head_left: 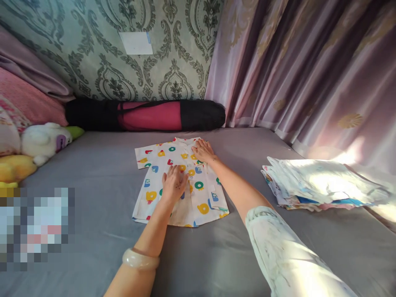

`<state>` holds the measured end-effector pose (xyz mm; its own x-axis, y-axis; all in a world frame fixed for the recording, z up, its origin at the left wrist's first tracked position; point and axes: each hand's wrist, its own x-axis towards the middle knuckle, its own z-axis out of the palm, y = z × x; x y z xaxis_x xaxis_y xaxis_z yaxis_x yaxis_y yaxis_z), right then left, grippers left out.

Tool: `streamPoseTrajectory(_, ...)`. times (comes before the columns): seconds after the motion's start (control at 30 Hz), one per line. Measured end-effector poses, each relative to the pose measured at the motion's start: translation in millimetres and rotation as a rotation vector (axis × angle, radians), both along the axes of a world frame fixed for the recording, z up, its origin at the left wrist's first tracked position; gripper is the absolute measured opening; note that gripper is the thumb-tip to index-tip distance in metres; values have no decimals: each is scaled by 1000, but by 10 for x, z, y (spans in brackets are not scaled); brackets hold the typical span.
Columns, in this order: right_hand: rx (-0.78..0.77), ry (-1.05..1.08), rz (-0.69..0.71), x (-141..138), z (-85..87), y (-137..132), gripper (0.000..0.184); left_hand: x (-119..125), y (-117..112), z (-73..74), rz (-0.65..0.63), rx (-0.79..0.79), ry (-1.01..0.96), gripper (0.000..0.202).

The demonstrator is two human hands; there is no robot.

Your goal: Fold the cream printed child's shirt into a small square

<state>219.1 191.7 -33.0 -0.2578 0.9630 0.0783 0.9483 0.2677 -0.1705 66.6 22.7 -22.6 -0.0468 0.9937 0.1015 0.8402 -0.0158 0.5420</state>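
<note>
Fingers of the right hand lie flat and slightly fanned on the upper part of a short-sleeved, letter-print children's shirt, beside its collar. Fingers of the left hand are loosely spread, palm down, on the shirt's middle. Neither hand appears to pinch the cloth.

The shirt is laid out on the grey bed sheet, between the two forearms and ahead of them, collar away from the person and hem toward them.

Condition, as judged from the lie of the cloth: partly folded. On the right, no sleeve projects; a sleeve or side panel appears turned in over the body, though the right hand and forearm conceal part of this edge. On the left, the sleeve is extended outward and that side is not folded in. The hem is also not turned up. Outstanding, therefore: the left side and the lengthwise reduction.

To the right, well apart from the shirt, stands a stack of garments in flat layers; the number cannot be determined. A black-and-red long bag lies against the wall.
</note>
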Motion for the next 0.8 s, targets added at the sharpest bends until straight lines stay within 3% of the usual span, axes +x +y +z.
streamPoseTrajectory(0.23,-82,52,-31,6,-154,150,66,-18,-12,-13,-3,-89,94,47)
streamPoseTrajectory(0.47,-171,45,-39,-11,-25,149,67,-37,8,-40,10,-54,51,43)
streamPoseTrajectory(0.6,-88,33,-18,-179,40,62,62,-44,15,22,7,-49,22,37)
streamPoseTrajectory(0.7,-24,36,61,-348,5,-22,62,-52,23,39,11,-47,1,36)
streamPoseTrajectory(0.8,-57,51,77,-455,-67,-59,62,-66,37,13,41,-55,-1,39)
